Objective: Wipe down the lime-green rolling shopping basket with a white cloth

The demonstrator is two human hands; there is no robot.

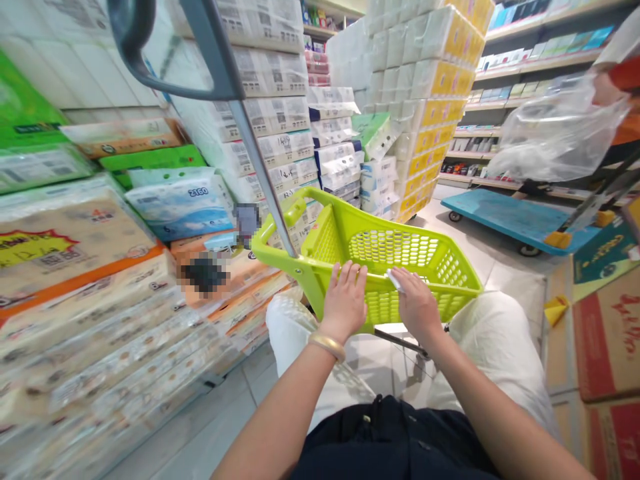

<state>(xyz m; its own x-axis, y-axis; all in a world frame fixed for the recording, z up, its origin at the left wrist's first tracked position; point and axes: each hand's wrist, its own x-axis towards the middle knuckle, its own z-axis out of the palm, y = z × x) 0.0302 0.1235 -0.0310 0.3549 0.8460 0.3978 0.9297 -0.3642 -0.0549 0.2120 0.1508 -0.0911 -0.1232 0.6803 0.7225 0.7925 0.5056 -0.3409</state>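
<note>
A lime-green plastic shopping basket (440, 263) stands in front of my knees, its grey pull handle (215, 73) rising up to the top left. My left hand (345, 300) rests on the basket's near rim, fingers curled over the edge; a gold bangle circles that wrist. Beside it, my right hand (417, 303) lies on the same rim and presses a small white piece, perhaps a wipe or paper (395, 280), under its fingers. The basket looks empty inside.
Packs of tissue and toilet paper (100, 267) are stacked along the left and far back. A blue flat trolley (505, 217) stands on the tiled floor at right, under a clear plastic bag (555, 133). Red cardboard boxes (605, 333) sit at the right edge.
</note>
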